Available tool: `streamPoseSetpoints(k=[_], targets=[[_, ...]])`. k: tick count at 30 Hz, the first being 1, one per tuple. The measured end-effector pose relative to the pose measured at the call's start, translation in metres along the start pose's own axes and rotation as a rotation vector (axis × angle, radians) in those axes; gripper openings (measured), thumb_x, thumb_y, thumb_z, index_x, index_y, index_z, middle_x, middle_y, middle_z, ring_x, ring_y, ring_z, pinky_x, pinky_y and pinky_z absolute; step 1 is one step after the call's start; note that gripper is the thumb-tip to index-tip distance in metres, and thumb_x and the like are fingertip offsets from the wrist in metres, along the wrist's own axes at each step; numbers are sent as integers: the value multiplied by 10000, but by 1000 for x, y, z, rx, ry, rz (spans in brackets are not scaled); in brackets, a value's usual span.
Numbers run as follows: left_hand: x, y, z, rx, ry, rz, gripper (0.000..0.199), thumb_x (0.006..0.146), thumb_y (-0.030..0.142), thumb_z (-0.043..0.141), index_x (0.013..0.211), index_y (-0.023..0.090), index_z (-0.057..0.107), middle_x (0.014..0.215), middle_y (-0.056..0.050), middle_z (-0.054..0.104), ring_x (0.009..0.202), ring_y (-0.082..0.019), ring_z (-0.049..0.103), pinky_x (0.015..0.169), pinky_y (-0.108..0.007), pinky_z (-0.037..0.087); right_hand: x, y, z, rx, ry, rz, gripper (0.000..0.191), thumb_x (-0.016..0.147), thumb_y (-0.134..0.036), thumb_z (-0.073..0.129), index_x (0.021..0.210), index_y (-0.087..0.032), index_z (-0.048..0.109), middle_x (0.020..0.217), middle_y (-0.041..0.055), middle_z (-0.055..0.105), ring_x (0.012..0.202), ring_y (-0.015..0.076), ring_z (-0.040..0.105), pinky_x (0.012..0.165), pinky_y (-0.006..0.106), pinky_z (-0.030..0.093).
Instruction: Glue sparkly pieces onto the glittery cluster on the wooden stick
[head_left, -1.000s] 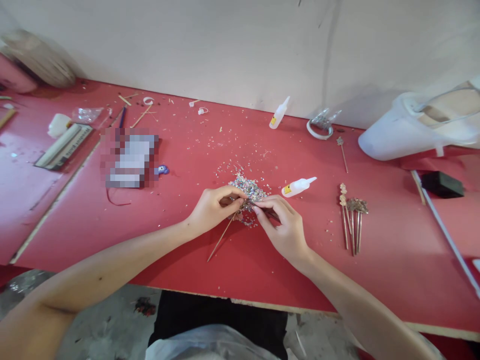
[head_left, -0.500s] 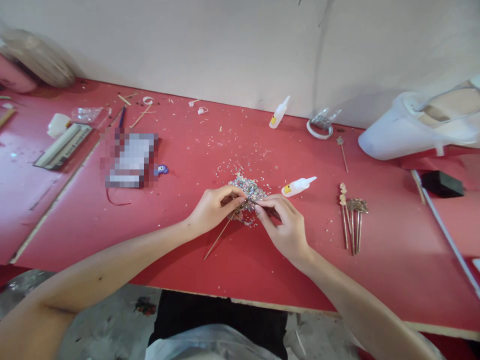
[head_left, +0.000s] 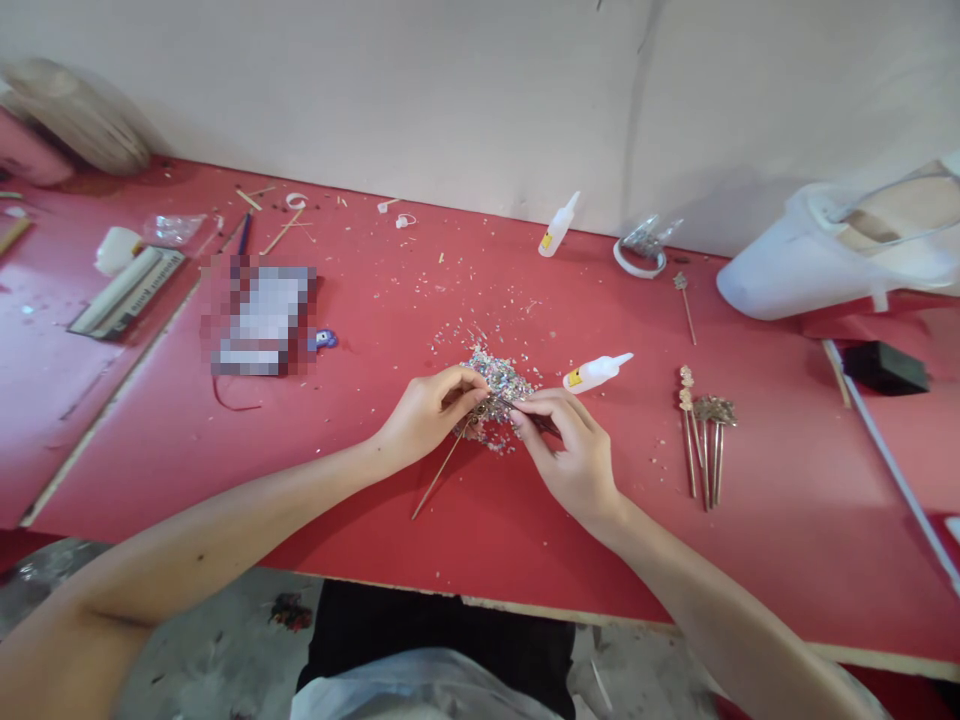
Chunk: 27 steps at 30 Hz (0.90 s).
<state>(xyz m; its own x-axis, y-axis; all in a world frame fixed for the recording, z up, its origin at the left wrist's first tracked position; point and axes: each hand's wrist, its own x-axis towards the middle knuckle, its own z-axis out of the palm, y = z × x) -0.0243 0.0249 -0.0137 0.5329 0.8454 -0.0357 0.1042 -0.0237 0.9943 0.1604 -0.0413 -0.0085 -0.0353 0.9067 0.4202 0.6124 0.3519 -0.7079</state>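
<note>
Centrally, my left hand (head_left: pixel 420 415) pinches a thin brown stick (head_left: pixel 438 478), my right hand (head_left: pixel 576 452) a slim dark tool (head_left: pixel 545 425), partly hiding glittery multicoloured chips (head_left: pixel 504 374) near a white plastic bottle (head_left: pixel 598 373).

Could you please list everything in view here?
Table: one, red, centre
Wall: one, whitish, behind
Floor: one, grey, below
Chips: many, multicoloured, centre
Stick: one, brown, beside chips
Tool: one, dark, over chips
Bottles: two, white, near wall and beside chips
Decorated sticks: several, brownish, right
Ring: one, white, near wall
Bucket: one, whitish, back right
Block: one, black, right
Rod: one, pale, right
Caps: two, white, back
Pen: one, blue, back left
Pack: one, pale, left
Jar: one, white, behind pack
Pixelated item: one, greyish, left
Trinket: one, purplish, beside it
Bundle: one, beige, far left
Left hand: one, bare, at stick
Right hand: one, bare, holding tool
</note>
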Motion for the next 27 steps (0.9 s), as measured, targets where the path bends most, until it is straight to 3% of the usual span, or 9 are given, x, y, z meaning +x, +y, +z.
streamPoseSetpoints(k=[7,27], targets=[[0,1,0,62,-14,-7,148,910,316,533,895,173,571,674,25,616,559,-101,655,590,-204,565,1,0,-1,56,-31,69,101,868,-169,574,948,-218,610,912,52,619,791,157,623,693,309,564],[0,4,0,88,-18,-20,130,890,278,552,904,156,595,700,10,620,569,-110,657,589,-210,559,2,0,-2,-3,-52,82,82,870,-166,564,928,-215,595,884,43,618,735,148,614,684,295,539]])
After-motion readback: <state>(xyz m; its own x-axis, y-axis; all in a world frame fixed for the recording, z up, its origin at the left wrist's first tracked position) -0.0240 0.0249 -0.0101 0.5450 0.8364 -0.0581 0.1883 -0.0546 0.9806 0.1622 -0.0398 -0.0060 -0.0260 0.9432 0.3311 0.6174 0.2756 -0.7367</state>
